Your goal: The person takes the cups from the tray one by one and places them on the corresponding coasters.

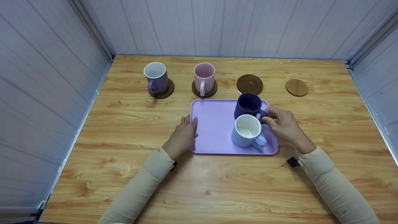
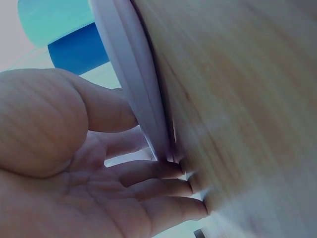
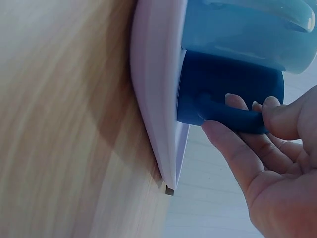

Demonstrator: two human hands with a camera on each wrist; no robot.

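A dark blue mug [image 1: 247, 105] stands on the right half of a light purple tray [image 1: 214, 127]. My right hand [image 1: 284, 124] has its thumb and fingers around this mug's handle, as the right wrist view also shows. Directly in front of it on the tray stands a light blue mug [image 1: 244, 137] with a white inside, its handle pointing right. At the tray's left edge, my left hand [image 1: 183, 137] holds the rim, thumb over the inner side. In the left wrist view its other fingers [image 2: 168, 210] reach down to the tabletop.
Behind the tray, a purple mug [image 1: 159, 82] and a pink mug [image 1: 206, 82] stand on dark round coasters. A dark coaster [image 1: 249, 84] and a lighter wooden coaster [image 1: 297, 87] lie bare to their right. Pale panel walls [image 1: 205, 28] enclose the wooden table [image 1: 217, 186].
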